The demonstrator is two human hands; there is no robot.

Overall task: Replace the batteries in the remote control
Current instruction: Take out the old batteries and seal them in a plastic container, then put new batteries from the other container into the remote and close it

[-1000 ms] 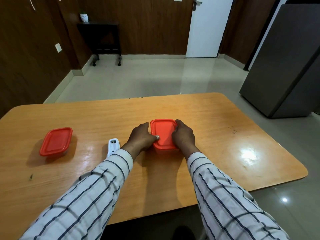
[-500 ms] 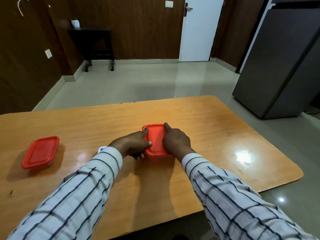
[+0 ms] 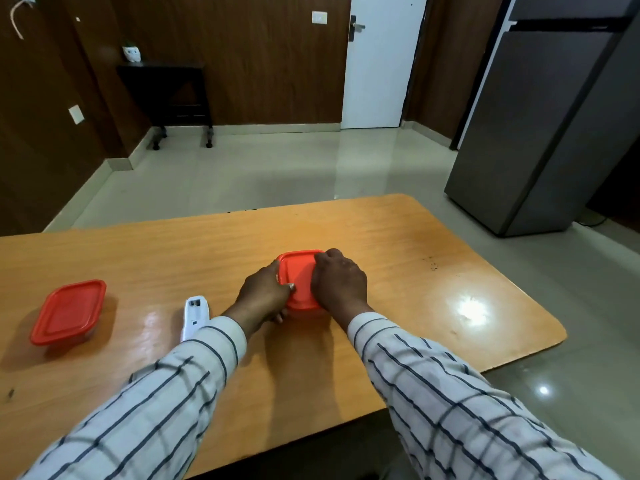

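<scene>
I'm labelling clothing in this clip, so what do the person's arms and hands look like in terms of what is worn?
Both arms wear long shirt sleeves, white with thin dark stripes crossing into a loose check. The left sleeve and the right sleeve each end in a cuff at the wrist. The left hand and right hand are bare: no gloves, and no rings or watch can be seen.

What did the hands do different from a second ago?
Not much. The left hand and right hand stayed on the middle red box, one on each side. The right fingers slid further over the lid's far corner. The lid still looks shut. The remote and the other red box lie where they were; only the camera shifted.
</scene>
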